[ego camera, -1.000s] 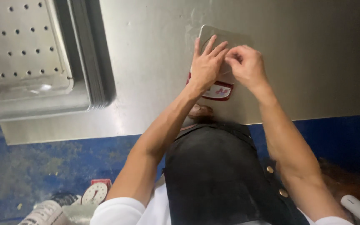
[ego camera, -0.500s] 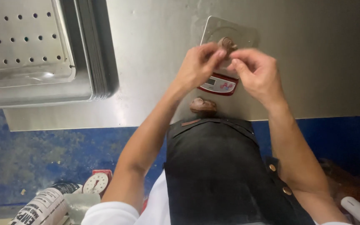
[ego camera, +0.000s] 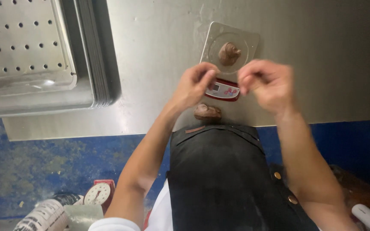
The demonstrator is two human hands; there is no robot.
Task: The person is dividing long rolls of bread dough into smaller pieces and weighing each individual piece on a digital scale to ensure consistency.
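A small pale rectangular screen (ego camera: 216,87) sits at frame centre on a red-edged scale. At lower left lies a white printed package (ego camera: 41,215) beside a round white dial (ego camera: 98,193).

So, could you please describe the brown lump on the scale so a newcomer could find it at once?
On the steel worktop, right of the stacked perforated trays, sits a small scale. The brown dough lump rests on the middle of its platform, beyond both hands; the other lump lies on bare steel near the apron.

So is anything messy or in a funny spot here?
Nothing is spilled or broken. One brown dough lump sits on the scale, slightly off its middle. Another brown lump lies on the steel table close to the edge. Both hands, left and right, hover above the scale.
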